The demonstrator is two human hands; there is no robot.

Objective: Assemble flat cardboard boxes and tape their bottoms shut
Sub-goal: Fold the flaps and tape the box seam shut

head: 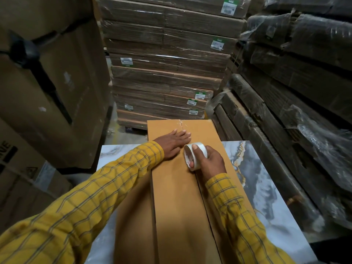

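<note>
A long brown cardboard box (181, 206) lies bottom-up on the marble-patterned table (266, 187), its two flaps meeting at a seam down the middle. Clear tape (182, 125) shines at the far end of the seam. My left hand (174, 143) lies flat, fingers straight, pressing the far part of the box beside the seam. My right hand (208, 161) grips a roll of clear tape (193, 156) standing on the box just behind the left hand, thumb over its top and fingers inside the core.
A tall stack of shrink-wrapped flat cardboard bundles (165, 69) stands ahead past the table. Large brown cartons (49, 82) rise on the left. Dark wrapped cardboard bundles (295, 92) crowd the right side. A strip of floor (122, 130) shows between table and stack.
</note>
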